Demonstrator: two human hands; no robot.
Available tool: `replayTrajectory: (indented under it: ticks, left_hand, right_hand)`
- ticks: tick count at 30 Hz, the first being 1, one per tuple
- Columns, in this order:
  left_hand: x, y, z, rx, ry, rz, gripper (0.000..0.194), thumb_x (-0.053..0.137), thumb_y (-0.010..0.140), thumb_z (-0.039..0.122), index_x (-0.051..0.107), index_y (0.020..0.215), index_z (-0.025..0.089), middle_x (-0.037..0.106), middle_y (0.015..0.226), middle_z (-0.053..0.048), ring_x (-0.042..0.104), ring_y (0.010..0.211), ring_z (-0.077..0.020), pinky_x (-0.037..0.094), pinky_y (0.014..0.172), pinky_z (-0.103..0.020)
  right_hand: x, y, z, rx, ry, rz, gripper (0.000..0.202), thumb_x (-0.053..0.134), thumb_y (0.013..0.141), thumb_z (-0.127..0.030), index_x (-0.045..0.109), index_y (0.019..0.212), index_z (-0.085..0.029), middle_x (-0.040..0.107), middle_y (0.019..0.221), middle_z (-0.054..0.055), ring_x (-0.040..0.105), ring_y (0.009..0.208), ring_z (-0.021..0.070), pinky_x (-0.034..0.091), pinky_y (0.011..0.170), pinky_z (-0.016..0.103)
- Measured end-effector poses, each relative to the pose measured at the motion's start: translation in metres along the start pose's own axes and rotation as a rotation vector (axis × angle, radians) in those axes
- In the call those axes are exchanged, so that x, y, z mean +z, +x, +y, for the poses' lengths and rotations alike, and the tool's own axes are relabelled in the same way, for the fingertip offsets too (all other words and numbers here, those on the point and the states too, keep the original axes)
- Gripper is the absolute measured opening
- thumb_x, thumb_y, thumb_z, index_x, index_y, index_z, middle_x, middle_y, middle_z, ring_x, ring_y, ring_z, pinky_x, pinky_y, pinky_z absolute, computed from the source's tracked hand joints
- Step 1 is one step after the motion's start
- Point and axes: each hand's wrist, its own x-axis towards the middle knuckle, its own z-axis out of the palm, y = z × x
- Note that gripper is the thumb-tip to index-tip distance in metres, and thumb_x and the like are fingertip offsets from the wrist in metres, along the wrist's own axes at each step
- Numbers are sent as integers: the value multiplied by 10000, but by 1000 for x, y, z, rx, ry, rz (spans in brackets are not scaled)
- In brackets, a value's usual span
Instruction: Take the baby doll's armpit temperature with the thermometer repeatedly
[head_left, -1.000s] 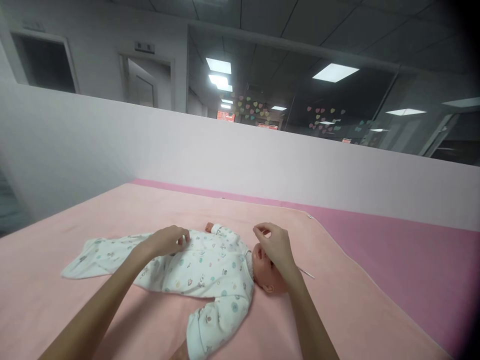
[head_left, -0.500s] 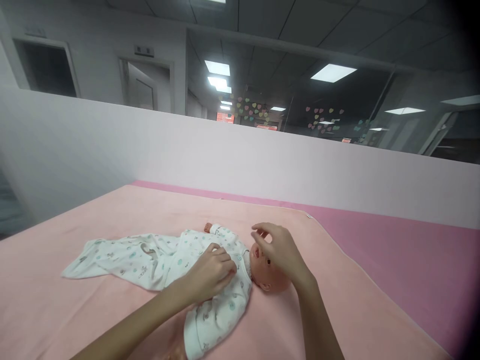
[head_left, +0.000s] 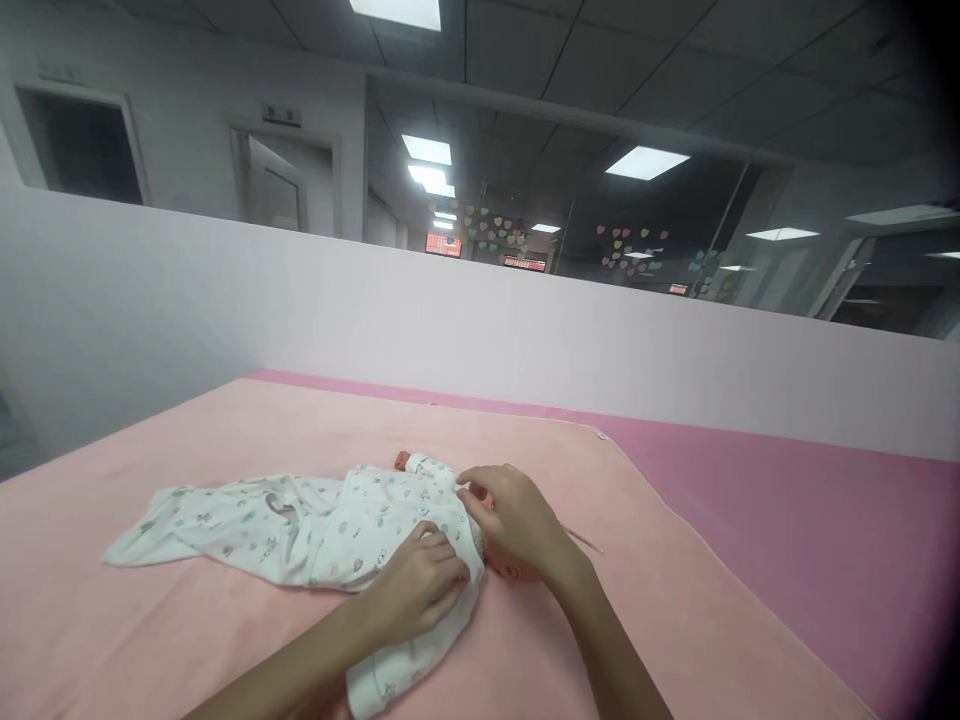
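A baby doll [head_left: 508, 572] lies on its back with its head to the right, dressed in a white printed romper [head_left: 322, 535]. Its small hand pokes out of the far sleeve. My left hand [head_left: 420, 585] rests on the doll's chest with curled fingers; whatever they pinch is hidden. Over the doll's face and collar is my right hand [head_left: 514, 515], thumb and fingers bent but apart, tips close to the far shoulder. It covers most of the doll's head. A thin pale stick [head_left: 583, 540] shows beside my right wrist.
The doll lies on a peach blanket [head_left: 247, 430] spread over a pink surface [head_left: 720, 500]. Behind it runs a low white partition [head_left: 450, 330]. Farther back are a glass wall with heart stickers [head_left: 630, 245] and a doorway [head_left: 281, 185].
My right hand has moved left and down, from above the doll's face to its collar. The thin stick has come into sight. My left hand stays on the chest.
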Motion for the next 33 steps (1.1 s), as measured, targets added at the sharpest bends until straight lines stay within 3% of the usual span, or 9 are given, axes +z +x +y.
replayTrajectory:
  ticks: [8,13,18,27,30,33]
  left_hand:
    - [-26,44,-32,-155,88,-57,184,428,823,226,606,822,179,611,851,-60,524,823,-198,360,728,-323]
    - [-24,54,-44,-264,95,-84,209,424,816,258,607,762,174,621,797,-71,543,783,-216,374,660,-316]
    - [-19,53,-47,-302,56,-148,260,391,818,253,603,688,176,611,759,-73,541,714,-201,370,605,-298]
    - [-13,56,-56,-315,43,-152,296,371,818,241,663,808,191,615,791,-57,547,765,-190,390,675,-291]
    - [-13,56,-55,-295,38,-152,302,368,831,251,667,830,204,616,785,-52,553,752,-185,391,673,-288]
    - [-15,56,-54,-283,46,-148,304,366,842,255,666,834,204,620,790,-53,561,761,-184,393,680,-284]
  right_hand:
    - [55,-1,47,-66,-432,-40,264,450,747,-10,606,678,-212,617,723,51,530,764,194,329,729,327]
    - [64,4,44,-49,-534,-92,249,455,715,-5,550,583,-193,590,644,50,509,660,187,333,705,344]
    - [70,9,43,-17,-506,-117,163,515,718,-74,568,606,-180,612,679,47,533,714,190,309,855,402]
    - [66,13,49,86,-408,-258,140,539,779,-221,636,697,-165,647,804,79,538,868,215,243,951,430]
    - [56,11,55,101,-334,-209,128,559,780,-258,653,748,-178,653,834,65,539,892,206,196,986,428]
    - [32,11,69,142,-211,-124,133,566,779,-295,659,791,-201,666,851,33,558,886,182,210,983,393]
